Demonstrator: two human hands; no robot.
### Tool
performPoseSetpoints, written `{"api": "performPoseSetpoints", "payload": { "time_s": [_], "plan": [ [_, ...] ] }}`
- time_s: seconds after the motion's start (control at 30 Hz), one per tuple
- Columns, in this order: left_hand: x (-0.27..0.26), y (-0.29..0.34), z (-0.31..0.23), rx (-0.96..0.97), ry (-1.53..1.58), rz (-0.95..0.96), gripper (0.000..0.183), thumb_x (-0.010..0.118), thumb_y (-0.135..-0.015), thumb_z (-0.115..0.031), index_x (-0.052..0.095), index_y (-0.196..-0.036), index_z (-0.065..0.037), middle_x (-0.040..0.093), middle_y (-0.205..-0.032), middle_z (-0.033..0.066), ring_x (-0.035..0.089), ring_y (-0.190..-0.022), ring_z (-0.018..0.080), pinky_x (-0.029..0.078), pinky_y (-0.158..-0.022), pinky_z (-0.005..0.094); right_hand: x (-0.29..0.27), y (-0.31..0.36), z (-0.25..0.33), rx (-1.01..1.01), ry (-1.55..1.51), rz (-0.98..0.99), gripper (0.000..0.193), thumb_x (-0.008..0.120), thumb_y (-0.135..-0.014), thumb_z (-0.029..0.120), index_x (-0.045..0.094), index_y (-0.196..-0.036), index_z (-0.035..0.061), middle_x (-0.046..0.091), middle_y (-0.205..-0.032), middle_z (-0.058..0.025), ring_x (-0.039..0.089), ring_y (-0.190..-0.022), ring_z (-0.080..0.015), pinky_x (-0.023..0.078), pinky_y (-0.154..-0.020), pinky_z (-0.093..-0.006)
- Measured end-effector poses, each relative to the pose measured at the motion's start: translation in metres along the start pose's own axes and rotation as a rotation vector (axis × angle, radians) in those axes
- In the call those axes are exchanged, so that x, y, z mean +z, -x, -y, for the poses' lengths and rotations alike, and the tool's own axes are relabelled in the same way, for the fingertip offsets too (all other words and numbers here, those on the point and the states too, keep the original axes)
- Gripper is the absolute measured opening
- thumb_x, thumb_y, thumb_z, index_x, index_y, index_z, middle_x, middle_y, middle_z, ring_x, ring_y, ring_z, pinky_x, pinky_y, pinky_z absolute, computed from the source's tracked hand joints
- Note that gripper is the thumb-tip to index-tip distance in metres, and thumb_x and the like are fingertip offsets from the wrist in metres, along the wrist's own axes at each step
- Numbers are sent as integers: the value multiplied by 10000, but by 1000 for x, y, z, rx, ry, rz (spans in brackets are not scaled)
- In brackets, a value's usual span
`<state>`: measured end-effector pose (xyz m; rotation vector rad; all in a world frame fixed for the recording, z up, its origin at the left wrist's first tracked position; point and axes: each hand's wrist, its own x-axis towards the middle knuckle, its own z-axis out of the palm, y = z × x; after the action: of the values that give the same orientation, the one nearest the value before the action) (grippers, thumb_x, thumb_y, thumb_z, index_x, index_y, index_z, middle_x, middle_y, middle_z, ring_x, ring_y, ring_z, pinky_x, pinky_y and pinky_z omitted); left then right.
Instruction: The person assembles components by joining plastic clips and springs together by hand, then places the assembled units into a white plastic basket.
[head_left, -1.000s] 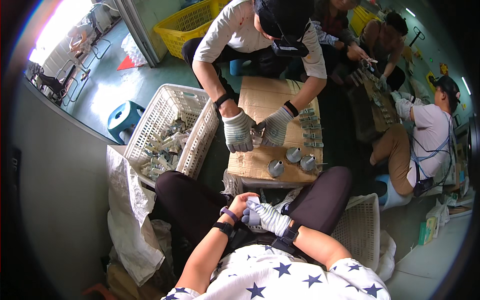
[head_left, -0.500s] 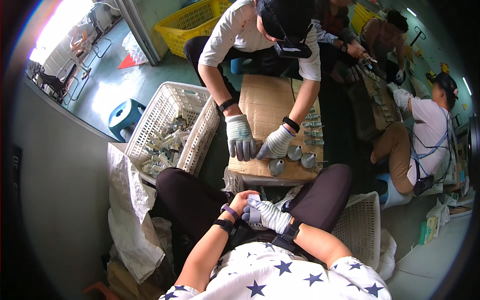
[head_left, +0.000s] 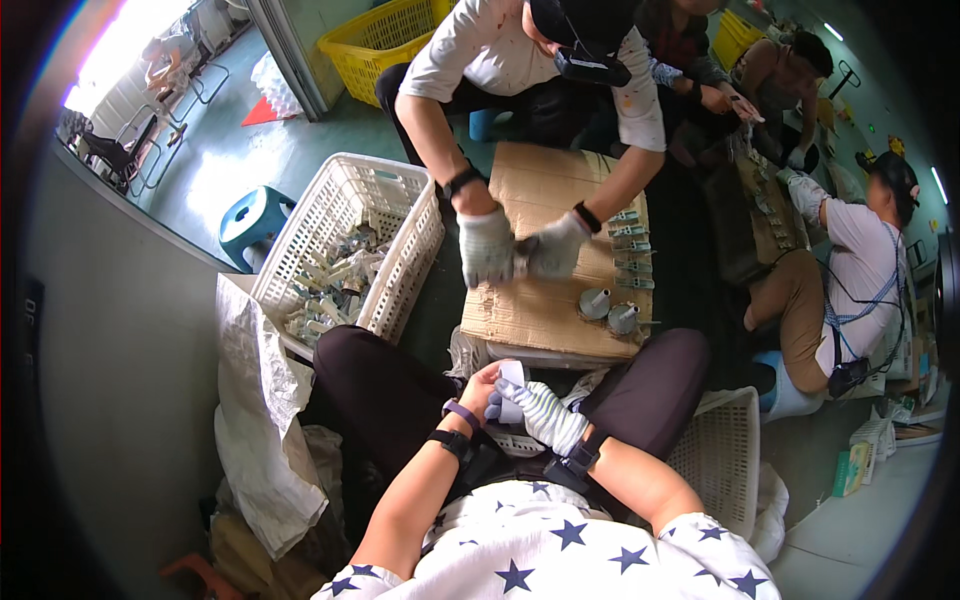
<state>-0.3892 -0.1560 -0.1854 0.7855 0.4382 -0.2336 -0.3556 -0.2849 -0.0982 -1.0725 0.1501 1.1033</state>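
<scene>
White crate point(head_left: 412, 278): a slotted plastic box to the person's left, holding a loose heap of pale and metallic parts point(head_left: 335, 285) piled against its walls
Pale flat piece point(head_left: 512, 375): between the person's hands, above the lap and just short of the cardboard point(head_left: 520, 200)
Left hand point(head_left: 483, 388): bare, its fingers pinching the upper left edge of the pale flat piece
Right hand point(head_left: 548, 415): in a striped glove, closed on the lower part of that same piece
Lattice basket point(head_left: 515, 443): white, partly showing under the hands, its contents hidden by them
Right-hand basket point(head_left: 715, 465): white, beside the person's right thigh; what it holds cannot be made out
Yellow basket point(head_left: 375, 62): on the floor behind the co-worker's arm
Cardboard top: two grey cone-shaped parts point(head_left: 622, 320) near its closer right corner, a row of small metal clips point(head_left: 632, 255) along the right edge
Co-worker's gloved hands point(head_left: 487, 248): close together over the cardboard, blurred, their grip unclear
</scene>
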Motion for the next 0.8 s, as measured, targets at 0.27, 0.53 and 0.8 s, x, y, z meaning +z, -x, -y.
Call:
{"api": "performPoseSetpoints", "payload": {
  "time_s": [0.27,0.53,0.8],
  "plan": [
    [-12,-7,12,164,-404,65,451,677,-686,35,571,-1123,-4,602,-1047,84,568,-928,133,455,-836,263,-12,1,-20,198,-133,-3,327,597,-852,352,595,-857,25,634,-759,-82,639,-648,-210,522,-602,-292],
    [-13,-5,14,-70,-426,-89,249,648,-732,31,624,-980,35,648,-869,59,599,-756,121,504,-714,268,-20,-8,-20,261,-211,-61,365,571,-862,373,581,-860,8,619,-751,-103,625,-650,-244,531,-620,-351],
    [17,9,-10,-282,-467,-194,170,589,-778,30,648,-936,12,662,-816,72,624,-692,133,514,-631,274,-79,41,112,-536,1468,-231,213,616,-708,155,640,-872,20,619,-875,-189,588,-854,-317,479,-756,-365]
  ]
}}
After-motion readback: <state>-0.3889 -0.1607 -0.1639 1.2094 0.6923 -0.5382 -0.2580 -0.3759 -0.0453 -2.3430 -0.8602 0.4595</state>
